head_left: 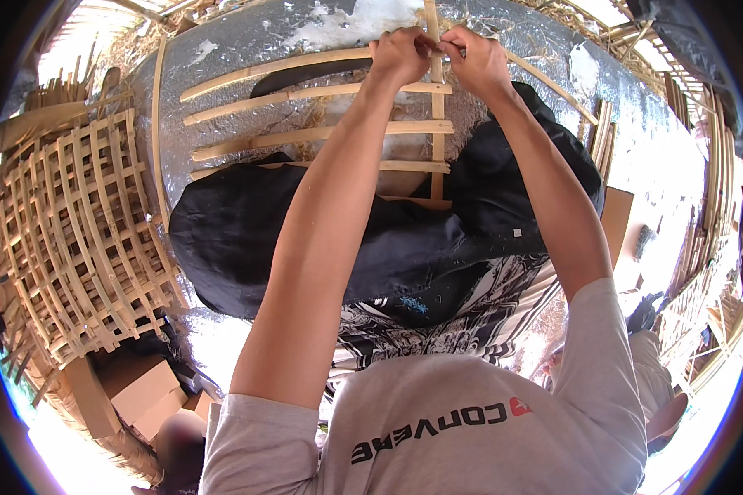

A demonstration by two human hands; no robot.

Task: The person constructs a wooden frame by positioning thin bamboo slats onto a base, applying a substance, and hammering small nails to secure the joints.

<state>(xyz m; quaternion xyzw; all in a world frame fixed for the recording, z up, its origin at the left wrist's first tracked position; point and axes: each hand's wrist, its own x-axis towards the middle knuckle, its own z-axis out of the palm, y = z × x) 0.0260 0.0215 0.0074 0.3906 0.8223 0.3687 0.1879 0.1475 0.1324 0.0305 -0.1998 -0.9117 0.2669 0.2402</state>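
Grey shirt [470,437] foremost, left hand [403,56] and right hand [479,64] pinch a comb-like, flat, pale-tan slat frame [419,128].

Woven lattice [76,239] and stacked slats [716,177] suggest a workshop.

The slats [239,108] look like split bamboo, smooth and mostly matt. The ground sheet [239,41] has a glossy, crinkled, foil-like finish. The dark trousers [231,223] are smooth cloth with a faint sheen; the shirt [462,466] is matt fabric, the box [150,398] dull cardboard.
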